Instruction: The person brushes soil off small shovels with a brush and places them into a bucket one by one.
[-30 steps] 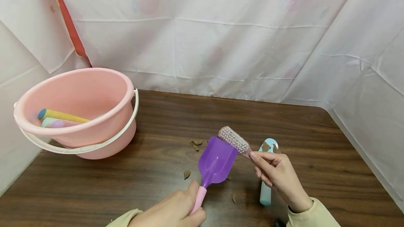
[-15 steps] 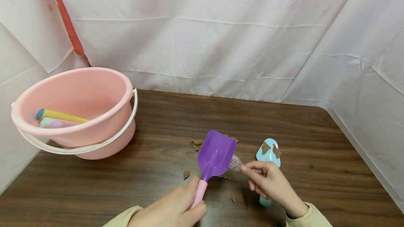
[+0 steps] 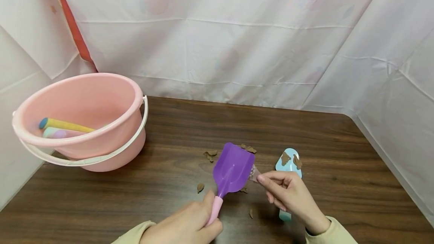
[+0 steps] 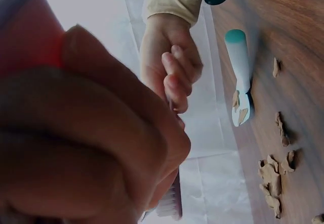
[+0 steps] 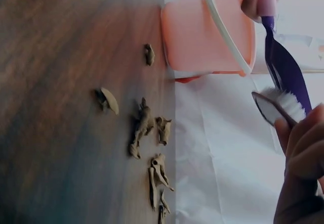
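My left hand [image 3: 186, 219] grips the pink handle of a purple toy shovel [image 3: 234, 166], its blade raised above the table. Between thumb and fingers, my right hand [image 3: 288, 197] pinches the handle of a small pink brush [image 5: 281, 105]. The brush is under the shovel, with its white bristles turned up against the blade's underside in the right wrist view. In the head view the blade hides most of the brush head. Dry brown flakes [image 5: 142, 125] lie on the table beneath both tools.
A light blue shovel [image 3: 288, 165] with brown flakes on its blade lies beyond my right hand. At the left stands a pink bucket [image 3: 115, 146] with a white handle, holding a yellow stick [image 3: 69, 124] with a blue end. White curtains [image 3: 217, 48] enclose the wooden table [image 3: 305, 131].
The brush has gone from the shovel's far edge to beneath its blade, with my right hand shifting slightly left. The left hand still holds the purple shovel, which has barely moved.
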The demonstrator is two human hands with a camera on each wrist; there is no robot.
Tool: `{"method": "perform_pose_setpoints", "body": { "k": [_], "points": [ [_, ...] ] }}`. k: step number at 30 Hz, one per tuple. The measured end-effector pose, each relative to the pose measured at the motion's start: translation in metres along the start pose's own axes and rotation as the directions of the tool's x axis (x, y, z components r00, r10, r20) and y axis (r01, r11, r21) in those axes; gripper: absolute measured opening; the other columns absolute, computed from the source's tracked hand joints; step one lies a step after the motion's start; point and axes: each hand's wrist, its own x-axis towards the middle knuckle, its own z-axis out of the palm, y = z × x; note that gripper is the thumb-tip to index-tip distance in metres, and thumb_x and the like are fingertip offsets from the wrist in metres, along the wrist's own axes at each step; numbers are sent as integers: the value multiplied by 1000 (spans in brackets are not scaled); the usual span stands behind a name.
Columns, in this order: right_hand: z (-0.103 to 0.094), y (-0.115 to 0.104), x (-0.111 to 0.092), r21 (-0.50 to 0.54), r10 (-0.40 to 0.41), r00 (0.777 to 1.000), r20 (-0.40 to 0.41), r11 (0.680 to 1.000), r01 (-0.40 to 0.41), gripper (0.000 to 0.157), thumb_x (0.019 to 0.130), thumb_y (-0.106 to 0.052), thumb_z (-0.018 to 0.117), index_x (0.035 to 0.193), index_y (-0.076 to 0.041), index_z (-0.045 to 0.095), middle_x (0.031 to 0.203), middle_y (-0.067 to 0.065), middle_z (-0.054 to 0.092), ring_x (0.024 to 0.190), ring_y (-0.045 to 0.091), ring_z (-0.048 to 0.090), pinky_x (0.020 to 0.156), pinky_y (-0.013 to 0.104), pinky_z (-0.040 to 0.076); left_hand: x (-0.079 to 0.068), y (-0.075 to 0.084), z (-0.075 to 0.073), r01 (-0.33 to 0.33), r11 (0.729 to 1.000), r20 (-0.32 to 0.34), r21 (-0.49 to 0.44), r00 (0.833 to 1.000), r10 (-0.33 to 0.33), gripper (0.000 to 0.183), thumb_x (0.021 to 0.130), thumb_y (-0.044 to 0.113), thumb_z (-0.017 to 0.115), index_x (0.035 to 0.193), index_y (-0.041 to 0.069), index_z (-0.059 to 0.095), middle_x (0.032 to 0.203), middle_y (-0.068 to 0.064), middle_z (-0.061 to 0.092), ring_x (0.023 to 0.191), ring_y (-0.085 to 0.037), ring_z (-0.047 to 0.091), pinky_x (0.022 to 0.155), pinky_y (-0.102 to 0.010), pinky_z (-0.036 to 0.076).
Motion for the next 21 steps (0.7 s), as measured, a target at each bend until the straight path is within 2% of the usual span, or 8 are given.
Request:
{"method": "perform_pose_setpoints", "body": {
  "k": [2,8,13,21],
  "points": [
    [-1,-2,0,6,20,999,-36,1000,-20,19,98,-8,49,98,4,65,54,6,48,33,20,23,28,22,24,0,-1,0,-6,1000,11,13,1000,5,20,84,18,54,91,15,35,59,15,33,49,3,34,46,-18,33],
    [-1,-5,0,15,81,992,-97,997,-80,23,98,-13,51,99,6,64,56,-4,49,35,8,28,28,23,23,-2,-3,1,-2,1000,16,21,1000,2,21,85,19,55,91,16,35,59,15,34,51,3,36,49,-18,36],
    [-1,-8,1,13,112,986,-121,994,-111,23,98,-16,52,99,3,65,55,-4,50,36,1,31,27,24,23,-4,-4,2,7,1000,8,13,1000,-7,21,84,20,55,93,17,36,59,15,35,52,3,39,51,-19,39],
    [-2,-12,1,31,166,976,-140,986,-164,23,98,-21,53,99,-2,66,56,-4,49,36,1,31,26,27,23,-7,-4,3,1,1000,14,-8,1000,-1,20,84,20,55,91,17,36,58,16,34,50,3,37,48,-18,36]
  ]
}}
